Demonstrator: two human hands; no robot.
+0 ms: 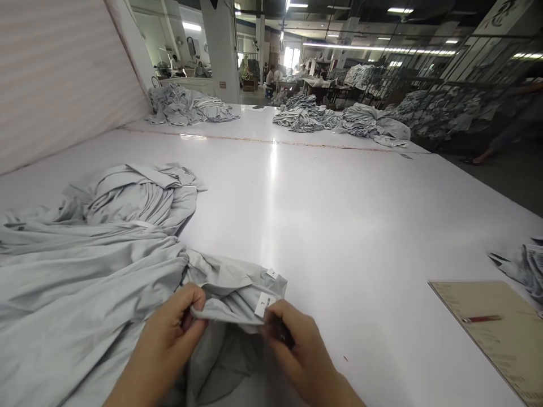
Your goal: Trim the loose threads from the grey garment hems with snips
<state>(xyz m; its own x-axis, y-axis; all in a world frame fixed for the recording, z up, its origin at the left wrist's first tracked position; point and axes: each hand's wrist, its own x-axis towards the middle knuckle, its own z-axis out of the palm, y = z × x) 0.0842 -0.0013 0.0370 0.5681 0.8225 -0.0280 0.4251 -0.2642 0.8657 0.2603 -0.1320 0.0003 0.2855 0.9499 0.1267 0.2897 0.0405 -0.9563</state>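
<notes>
Gray cloth point(229, 310) on the near part of the table point(360, 254) is pinched by the left hand point(176, 328). A dark thing point(285, 334) is held in the right hand point(299, 342), beside the white tag point(262, 306). The edge should be kept smooth.

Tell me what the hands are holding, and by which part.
Grey fabric: left hand pinches its edge, right hand grips it beside the white label. The right also holds something dark, unidentifiable.

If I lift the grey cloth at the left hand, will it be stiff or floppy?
The grey cloth is probably floppy, because it creases near the left hand. It seems unlikely to roll, lying in loose folds. Pulling may drag the larger pile, which it appears to touch.
</notes>
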